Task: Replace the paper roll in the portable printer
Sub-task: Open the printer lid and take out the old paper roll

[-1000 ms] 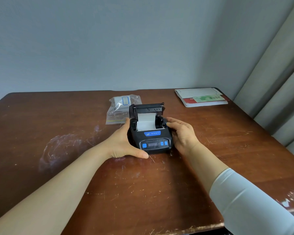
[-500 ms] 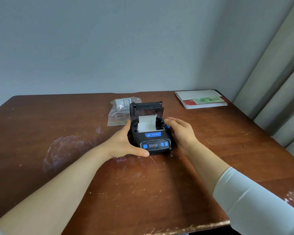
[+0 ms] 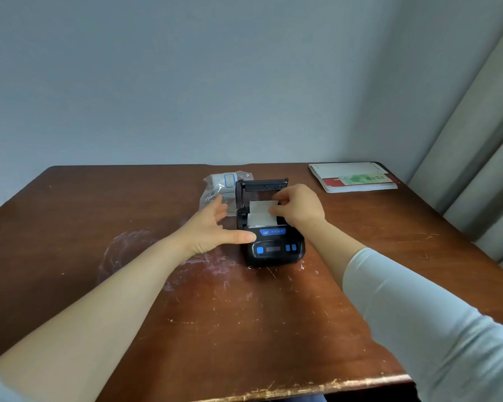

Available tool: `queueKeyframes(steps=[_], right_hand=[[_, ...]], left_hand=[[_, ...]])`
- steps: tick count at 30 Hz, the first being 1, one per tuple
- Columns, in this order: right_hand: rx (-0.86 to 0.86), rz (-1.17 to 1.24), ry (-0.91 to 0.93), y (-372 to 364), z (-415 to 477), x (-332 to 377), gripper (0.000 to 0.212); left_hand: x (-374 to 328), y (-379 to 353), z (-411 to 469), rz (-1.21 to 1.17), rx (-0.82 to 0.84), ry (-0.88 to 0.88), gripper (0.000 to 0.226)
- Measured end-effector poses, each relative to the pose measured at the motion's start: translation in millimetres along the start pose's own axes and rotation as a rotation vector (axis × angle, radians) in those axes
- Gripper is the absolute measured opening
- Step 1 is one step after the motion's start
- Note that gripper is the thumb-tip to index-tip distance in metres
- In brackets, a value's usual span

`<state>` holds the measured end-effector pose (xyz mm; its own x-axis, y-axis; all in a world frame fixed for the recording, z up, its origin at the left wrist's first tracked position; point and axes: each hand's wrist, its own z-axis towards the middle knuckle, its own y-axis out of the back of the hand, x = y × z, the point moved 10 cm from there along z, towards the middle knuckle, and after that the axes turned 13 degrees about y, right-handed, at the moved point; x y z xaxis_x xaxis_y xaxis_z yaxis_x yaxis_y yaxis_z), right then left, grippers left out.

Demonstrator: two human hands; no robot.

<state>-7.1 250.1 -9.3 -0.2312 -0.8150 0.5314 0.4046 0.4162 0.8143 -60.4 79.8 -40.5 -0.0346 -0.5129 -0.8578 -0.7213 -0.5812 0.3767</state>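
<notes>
The roll (image 3: 261, 213) sits in the open printer (image 3: 270, 227) mid-table (image 3: 70, 227), lid (image 3: 262, 185) upright. The right hand (image 3: 299, 208) pinches the roll's right end. The left hand (image 3: 212, 230), spread wide, has its thumb on the printer. At 11 o'clock lies a bag (image 3: 219, 188); at 1 o'clock, booklets (image 3: 352, 178).

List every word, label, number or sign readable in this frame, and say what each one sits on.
None can be quoted.
Blue badge on the black portable printer: pale characters, too blurred.
Printer's small grey display: blank or unreadable.
Green strip on the red-and-white booklet stack: dark characters, too small.
Blue-outlined label on the white roll in the clear plastic bag: no text discernible.
</notes>
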Motion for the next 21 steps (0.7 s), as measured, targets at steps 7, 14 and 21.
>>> queueKeyframes(steps=[7,14,21], right_hand=[[-0.065,0.168,-0.003,5,-11,1,0.017],[-0.305,0.538,-0.202,48,-29,-31,0.023],[-0.450,0.733,-0.397,64,-50,-85,0.012]], left_hand=[[-8,13,-10,-0.066,-0.067,-0.034,0.104],[-37,30,-19,-0.215,-0.325,-0.124,0.043],[-73,26,-16,-0.162,-0.439,-0.219,0.024]])
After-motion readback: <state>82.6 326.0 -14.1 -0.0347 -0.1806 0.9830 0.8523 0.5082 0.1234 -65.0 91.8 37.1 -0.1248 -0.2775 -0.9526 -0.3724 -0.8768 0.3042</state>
